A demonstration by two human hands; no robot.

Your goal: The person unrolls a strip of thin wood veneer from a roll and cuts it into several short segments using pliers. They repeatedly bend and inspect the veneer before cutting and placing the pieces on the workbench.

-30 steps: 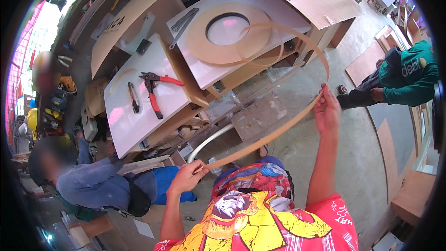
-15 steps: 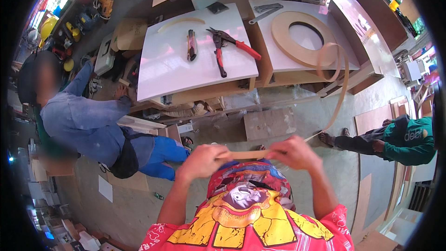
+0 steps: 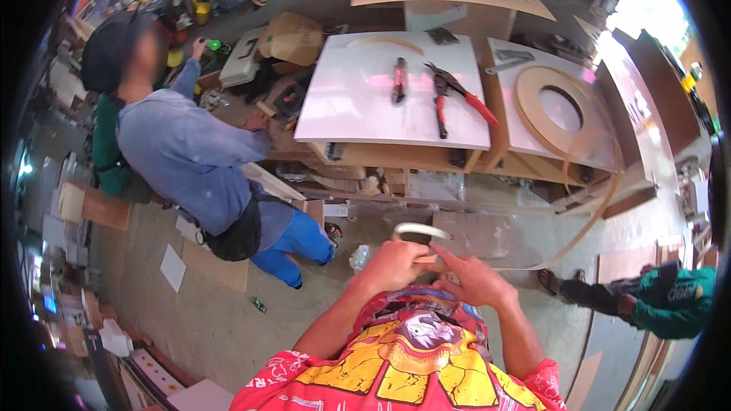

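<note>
Tan strip (image 3: 586, 217) runs from the coil (image 3: 560, 110) on the far right counter (image 3: 609, 154) to both hands, left (image 3: 392, 262) and right (image 3: 476, 281), closed on its end near the chest. Risk: slack snagging the counter edge and kinking. Half a second ago the hands sat closer together; pliers (image 3: 449, 95) unmoved.

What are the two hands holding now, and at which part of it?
Both the left hand and the right hand pinch the free end of the tan edge-banding strip, which runs from the roll on the workbench.
</note>
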